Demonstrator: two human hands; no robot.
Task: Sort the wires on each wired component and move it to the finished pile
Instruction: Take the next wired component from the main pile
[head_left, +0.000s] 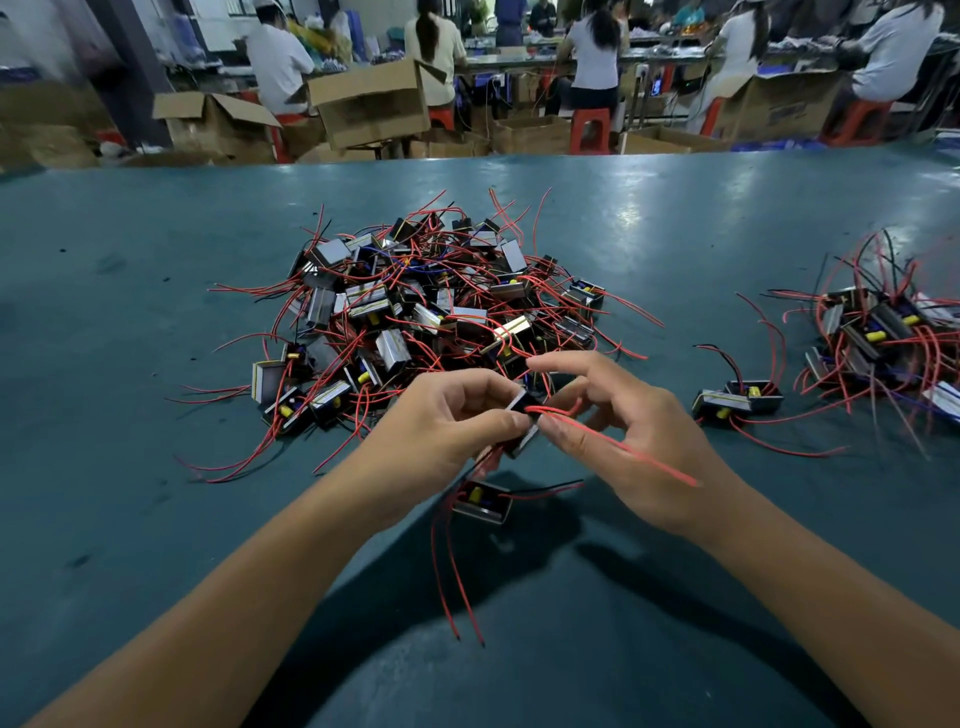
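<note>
1. A small black wired component (521, 422) is held above the green table (130, 364), just in front of the large unsorted pile (441, 306), on the near side of it.
2. The component is gripped by the left hand (441, 415), with fingers and thumb curled round its left side.
3. A red wire (623, 449) coming from the component is pinched by the right hand (628, 426) between thumb and a finger; the index finger is stretched out over the component toward the pile.
4. The red wire is seen running from the pinch across the back of the right hand, away from the pile.
5. Further red wires are seen hanging from the held component down toward the near table edge.
6. A second component (480, 501) with a yellow part is seen lying on the table directly below the hands, nearer than the pile.
7. A pair of components (737, 400) is seen lying to the right of the pile, well apart from it.
8. A smaller heap, the finished pile (883, 338), is found farther right of the large pile, at the picture's edge.
9. Seated workers (592, 52) and cardboard boxes (369, 104) are seen beyond the pile, past the far table edge.
</note>
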